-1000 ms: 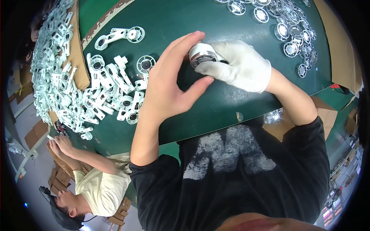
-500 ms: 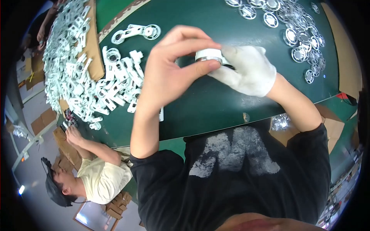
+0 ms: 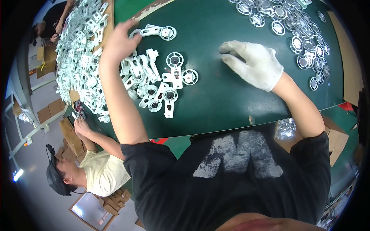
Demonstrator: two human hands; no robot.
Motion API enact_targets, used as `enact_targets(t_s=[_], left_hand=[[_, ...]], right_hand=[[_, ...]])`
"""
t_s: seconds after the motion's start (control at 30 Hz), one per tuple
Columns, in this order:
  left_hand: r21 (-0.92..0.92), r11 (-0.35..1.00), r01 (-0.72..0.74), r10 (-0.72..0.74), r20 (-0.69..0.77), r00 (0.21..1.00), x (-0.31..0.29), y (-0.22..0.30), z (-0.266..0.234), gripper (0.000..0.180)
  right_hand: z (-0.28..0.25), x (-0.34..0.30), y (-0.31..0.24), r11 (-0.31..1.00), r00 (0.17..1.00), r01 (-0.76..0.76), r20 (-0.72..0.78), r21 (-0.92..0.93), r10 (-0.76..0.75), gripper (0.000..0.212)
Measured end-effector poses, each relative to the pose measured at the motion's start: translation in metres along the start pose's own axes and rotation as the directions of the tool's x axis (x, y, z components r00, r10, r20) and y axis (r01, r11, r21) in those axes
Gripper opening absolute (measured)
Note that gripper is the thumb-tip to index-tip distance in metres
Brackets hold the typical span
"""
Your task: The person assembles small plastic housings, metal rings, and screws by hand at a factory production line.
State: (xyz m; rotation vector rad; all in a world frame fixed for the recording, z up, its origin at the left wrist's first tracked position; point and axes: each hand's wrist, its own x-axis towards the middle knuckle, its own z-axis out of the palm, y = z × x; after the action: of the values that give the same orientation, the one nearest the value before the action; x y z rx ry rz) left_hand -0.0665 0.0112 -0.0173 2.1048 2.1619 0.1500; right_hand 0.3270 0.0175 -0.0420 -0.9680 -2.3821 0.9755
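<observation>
My bare left hand (image 3: 118,43) is at the far left of the green table, thumb apart from the fingers, with nothing visible in its grip. Its fingertips are beside the left ring of a long white plastic part (image 3: 154,31) with a ring at each end; I cannot tell whether they touch. My white-gloved right hand (image 3: 255,64) hovers over the table's middle, thumb and fingers apart, holding nothing. Left of it lie loose white ringed parts (image 3: 176,75). Chrome spoked rings (image 3: 277,27) are scattered beyond it at the far right.
A large heap of white parts (image 3: 83,57) covers the table's left end, along a cardboard strip (image 3: 109,23). Cardboard (image 3: 348,57) borders the right edge. A co-worker in a cap (image 3: 102,169) works at the left, another person (image 3: 54,19) at the far left. A cardboard box (image 3: 335,142) stands below right.
The small round white piece with a silver band has left both hands. My left hand has swung far left towards the long part; my right hand stays near its place, now empty.
</observation>
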Motion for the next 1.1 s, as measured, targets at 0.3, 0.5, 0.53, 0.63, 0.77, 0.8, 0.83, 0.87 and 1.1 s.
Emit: enact_targets(t_s=[0.3, 0.5, 0.53, 0.63, 0.77, 0.8, 0.83, 0.87, 1.1], left_hand=[[-0.073, 0.965, -0.252, 0.217, -0.318, 0.923, -0.015, 0.116, -0.021, 0.035], [-0.177, 0.864, -0.471, 0.371, -0.41, 0.834, 0.003, 0.23, 0.02, 0.052], [-0.18, 0.886, -0.427, 0.298, -0.485, 0.822, 0.008, 0.241, 0.029, 0.05], [-0.095, 0.937, -0.335, 0.288, -0.331, 0.899, 0.015, 0.266, 0.051, 0.048], [-0.043, 0.928, -0.369, 0.354, -0.201, 0.913, 0.003, 0.274, 0.074, 0.043], [-0.044, 0.925, -0.378, 0.363, -0.197, 0.911, -0.003, 0.274, 0.072, 0.043], [-0.098, 0.925, -0.368, 0.347, -0.18, 0.92, -0.008, 0.271, 0.069, 0.041], [-0.151, 0.923, -0.354, 0.331, -0.162, 0.93, -0.012, 0.268, 0.068, 0.04], [-0.208, 0.901, -0.381, 0.32, -0.275, 0.907, -0.04, 0.248, 0.062, 0.025]], right_hand=[[0.01, 0.005, 0.017, 0.965, 0.899, 0.237, -0.351, -0.11, -0.261, 0.057], [-0.02, 0.012, 0.022, 0.98, 0.909, -0.192, -0.385, -0.051, 0.158, 0.049], [-0.033, 0.016, 0.03, 0.973, 0.9, -0.227, -0.374, 0.036, 0.224, 0.048], [-0.049, 0.026, 0.058, 0.999, 0.771, 0.036, -0.635, -0.026, -0.044, 0.037], [-0.062, 0.019, 0.049, 0.98, 0.758, 0.007, -0.641, 0.2, 0.126, 0.035], [-0.062, 0.018, 0.048, 0.981, 0.756, 0.016, -0.645, 0.192, 0.114, 0.035], [-0.069, 0.016, 0.043, 0.977, 0.81, -0.096, -0.556, 0.188, 0.187, 0.035], [-0.063, 0.016, 0.048, 0.993, 0.792, -0.065, -0.6, 0.102, 0.114, 0.036], [-0.048, 0.016, 0.033, 0.982, 0.877, -0.191, -0.449, 0.007, 0.174, 0.036]])
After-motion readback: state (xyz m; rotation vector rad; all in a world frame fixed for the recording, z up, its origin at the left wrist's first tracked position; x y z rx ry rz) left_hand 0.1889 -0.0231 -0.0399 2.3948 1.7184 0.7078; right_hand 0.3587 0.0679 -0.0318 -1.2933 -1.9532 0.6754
